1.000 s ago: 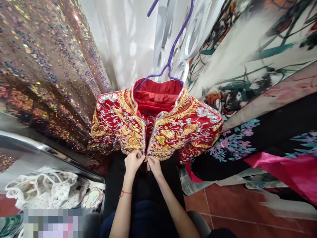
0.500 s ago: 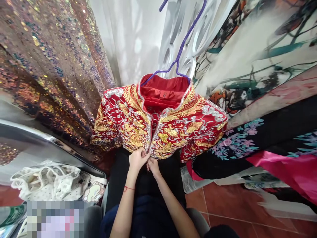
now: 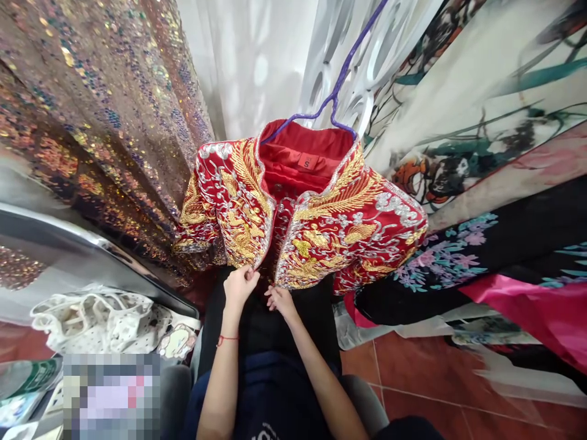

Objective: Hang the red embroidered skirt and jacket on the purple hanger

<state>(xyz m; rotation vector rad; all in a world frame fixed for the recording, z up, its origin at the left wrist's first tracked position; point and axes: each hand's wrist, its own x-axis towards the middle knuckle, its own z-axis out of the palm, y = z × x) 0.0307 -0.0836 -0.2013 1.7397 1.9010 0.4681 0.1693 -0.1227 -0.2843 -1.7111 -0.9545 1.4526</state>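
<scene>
A red jacket (image 3: 321, 211) with a stand-up collar, dense gold and silver embroidery and an "S" label inside the neck hangs on a purple hanger (image 3: 334, 98). Its front is parted, showing the red lining. My left hand (image 3: 239, 286) pinches the lower corner of the front panel on the left, pulling it aside. Just under the lower corner of the other panel is my right hand (image 3: 280, 302), its fingers loosely apart and holding nothing that I can see. Black trousers on my lap lie beneath both hands.
Sequined fabric (image 3: 123, 110) hangs at the left. White scrollwork (image 3: 364, 98) stands behind the hanger. Patterned and black floral garments (image 3: 440, 256) hang at the right. A spotted white cloth bag (image 3: 105, 321) and a plastic bottle (image 3: 30, 376) are at the lower left.
My left hand has moved left with its panel, and the jacket's front has parted. My right hand has come away from the middle edges, its fingers loosening.
</scene>
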